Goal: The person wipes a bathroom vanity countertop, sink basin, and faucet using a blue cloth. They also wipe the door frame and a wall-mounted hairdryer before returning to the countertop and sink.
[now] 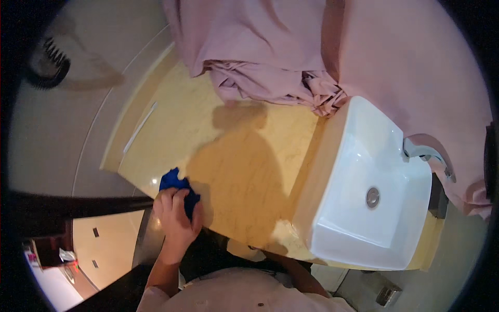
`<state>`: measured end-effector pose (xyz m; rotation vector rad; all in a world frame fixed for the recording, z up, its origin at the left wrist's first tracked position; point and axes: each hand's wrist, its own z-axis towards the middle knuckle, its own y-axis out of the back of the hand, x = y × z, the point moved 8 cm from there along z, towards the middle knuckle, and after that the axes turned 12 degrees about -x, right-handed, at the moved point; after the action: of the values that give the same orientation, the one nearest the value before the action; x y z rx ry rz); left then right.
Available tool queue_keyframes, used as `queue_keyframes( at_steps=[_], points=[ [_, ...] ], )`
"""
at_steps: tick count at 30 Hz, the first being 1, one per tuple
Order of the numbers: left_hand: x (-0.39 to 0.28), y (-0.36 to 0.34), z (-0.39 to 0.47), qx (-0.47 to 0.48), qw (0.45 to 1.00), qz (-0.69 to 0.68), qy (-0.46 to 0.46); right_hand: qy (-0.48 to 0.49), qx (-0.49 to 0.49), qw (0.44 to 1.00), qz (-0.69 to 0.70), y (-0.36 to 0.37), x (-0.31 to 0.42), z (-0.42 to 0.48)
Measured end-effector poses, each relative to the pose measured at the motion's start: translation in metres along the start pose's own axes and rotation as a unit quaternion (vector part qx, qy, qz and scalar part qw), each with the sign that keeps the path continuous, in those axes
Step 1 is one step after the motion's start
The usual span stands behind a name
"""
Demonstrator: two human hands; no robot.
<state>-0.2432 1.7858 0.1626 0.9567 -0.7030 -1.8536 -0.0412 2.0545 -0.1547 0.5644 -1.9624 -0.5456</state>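
Observation:
My left hand (178,212) holds a crumpled dark blue cloth (174,180) against the front left edge of the yellow stone countertop (241,175). My right forearm reaches down below the counter's front edge, where the right hand is out of view. A white ceramic vessel sink (351,234) with a round metal drain (373,197) sits on the counter at the right. Behind its far rim, to the right, stands a chrome faucet (427,150). My shadow falls across the middle of the countertop.
Pink fabric (273,39) hangs over the back of the counter and behind the sink, bunched near the sink's corner. A thin white stick-like item (139,128) lies along the left side. On the left wall is a black coiled item (54,64). A metal holder (388,295) shows at lower right.

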Motion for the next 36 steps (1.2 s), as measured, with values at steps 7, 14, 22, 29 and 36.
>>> queue_keyframes(
  at_steps=[7,14,22,29,36],
  points=[
    [-0.015,0.001,-0.029,-0.010,1.000,0.004,-0.009,0.052,-0.002,0.999,-0.003,-0.016,0.005,0.015],
    [-0.105,-0.013,-0.093,0.139,0.969,-0.129,-0.156,0.248,0.047,0.967,0.035,0.020,0.135,-0.038],
    [-0.040,-0.022,-0.048,0.071,0.990,-0.052,-0.106,0.477,-0.177,0.860,0.046,0.105,0.284,-0.108],
    [0.098,0.010,0.006,-0.102,0.990,0.094,-0.004,0.505,-0.157,0.839,-0.127,0.073,0.371,-0.068],
    [0.016,-0.014,-0.025,0.096,0.995,0.035,-0.011,0.486,-0.228,0.843,-0.028,0.076,0.369,-0.067]
  ],
)
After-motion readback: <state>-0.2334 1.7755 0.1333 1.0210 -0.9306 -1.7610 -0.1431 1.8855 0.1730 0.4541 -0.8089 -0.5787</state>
